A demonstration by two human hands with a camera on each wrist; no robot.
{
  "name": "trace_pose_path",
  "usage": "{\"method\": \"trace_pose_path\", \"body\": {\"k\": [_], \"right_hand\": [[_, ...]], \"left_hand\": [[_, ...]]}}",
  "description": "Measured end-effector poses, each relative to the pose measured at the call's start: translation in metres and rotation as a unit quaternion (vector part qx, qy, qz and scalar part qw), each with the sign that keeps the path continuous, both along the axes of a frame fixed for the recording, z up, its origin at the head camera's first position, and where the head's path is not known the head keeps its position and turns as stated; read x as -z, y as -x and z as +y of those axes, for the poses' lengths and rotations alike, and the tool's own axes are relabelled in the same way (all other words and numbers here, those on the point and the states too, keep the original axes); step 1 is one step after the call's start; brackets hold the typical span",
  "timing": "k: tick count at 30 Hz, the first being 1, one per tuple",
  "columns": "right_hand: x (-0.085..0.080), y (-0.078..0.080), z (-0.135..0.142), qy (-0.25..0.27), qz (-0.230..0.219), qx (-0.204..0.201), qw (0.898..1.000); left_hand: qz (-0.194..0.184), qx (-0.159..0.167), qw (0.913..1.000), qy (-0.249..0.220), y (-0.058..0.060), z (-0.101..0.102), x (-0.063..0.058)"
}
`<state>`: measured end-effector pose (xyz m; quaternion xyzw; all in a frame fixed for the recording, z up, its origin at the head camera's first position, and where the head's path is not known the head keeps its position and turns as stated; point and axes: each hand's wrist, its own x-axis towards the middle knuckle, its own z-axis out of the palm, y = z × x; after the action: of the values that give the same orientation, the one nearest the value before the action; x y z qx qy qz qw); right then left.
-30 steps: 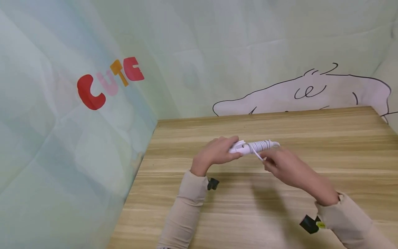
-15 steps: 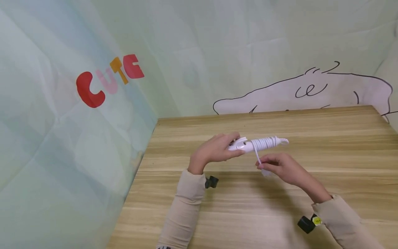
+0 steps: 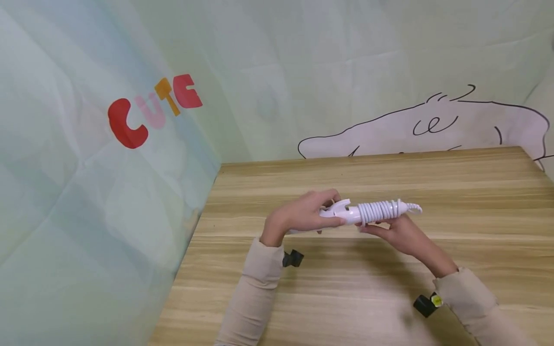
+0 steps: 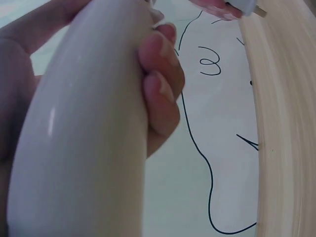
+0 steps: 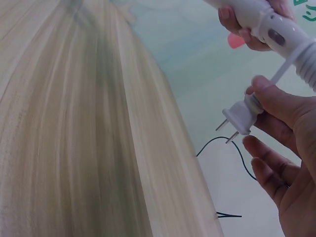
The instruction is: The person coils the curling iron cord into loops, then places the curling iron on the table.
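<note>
My left hand [image 3: 309,211] grips a white curling iron [image 3: 352,216] over the table, fingers and thumb curled round its body. The raised lever [image 3: 342,205] shows just past the fingertips. Round the handle the white cord [image 3: 381,211] is wound in several tight turns, and a short curved cord guard [image 3: 414,208] sticks out at the right end. Below the coils is my right hand [image 3: 402,235], partly behind them in the head view. In the right wrist view its thumb and finger pinch the cord's end at a white two-pin plug [image 5: 241,117].
A wood-grain table [image 3: 277,182] lies under both hands. Pale cloth backdrops [image 3: 268,96] stand behind and to the left, one bearing coloured letters [image 3: 127,123]. Dark wrist cameras [image 3: 294,258] hang from both sleeves.
The curling iron has shifted slightly right. My right hand first drew the cord's free end down in front of the handle, then moved up close beneath the coils.
</note>
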<state>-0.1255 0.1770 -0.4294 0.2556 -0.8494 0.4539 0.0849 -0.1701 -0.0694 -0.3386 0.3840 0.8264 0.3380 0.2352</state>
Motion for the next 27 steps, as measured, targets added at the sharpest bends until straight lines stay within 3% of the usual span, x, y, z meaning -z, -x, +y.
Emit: {"method": "trace_pose_path", "body": {"k": [4, 6, 9, 11, 15, 16, 19, 23, 27], "right_hand": [[-0.007, -0.002, 0.008, -0.027, -0.05, -0.001, 0.998], [-0.011, -0.003, 0.012, -0.049, -0.02, -0.014, 0.999], [-0.017, 0.0, 0.017, -0.052, 0.061, -0.067, 0.995], [-0.022, 0.002, 0.019, -0.034, 0.089, -0.117, 0.989], [-0.033, 0.007, 0.02, -0.041, 0.047, -0.186, 0.981], [-0.036, 0.007, 0.02, -0.054, 0.028, -0.192, 0.979], [-0.043, 0.01, 0.02, -0.117, 0.027, -0.195, 0.974], [-0.051, 0.011, 0.017, -0.18, 0.074, -0.2, 0.96], [-0.052, 0.012, 0.012, -0.228, 0.122, -0.198, 0.945]], "left_hand": [[-0.019, 0.018, 0.9996, -0.009, -0.003, 0.001, 0.003], [-0.02, 0.03, 0.9992, -0.016, -0.003, 0.001, 0.005], [-0.009, 0.055, 0.998, -0.03, -0.004, 0.0, 0.008], [0.014, 0.076, 0.9962, -0.041, -0.005, 0.0, 0.009], [0.048, 0.112, 0.9912, -0.052, -0.009, 0.0, 0.01], [0.055, 0.117, 0.9904, -0.049, -0.01, 0.0, 0.01], [0.066, 0.126, 0.9893, -0.031, -0.014, 0.003, 0.009], [0.112, 0.136, 0.9842, 0.017, -0.02, 0.007, 0.011], [0.151, 0.136, 0.9778, 0.051, -0.022, 0.012, 0.023]]}}
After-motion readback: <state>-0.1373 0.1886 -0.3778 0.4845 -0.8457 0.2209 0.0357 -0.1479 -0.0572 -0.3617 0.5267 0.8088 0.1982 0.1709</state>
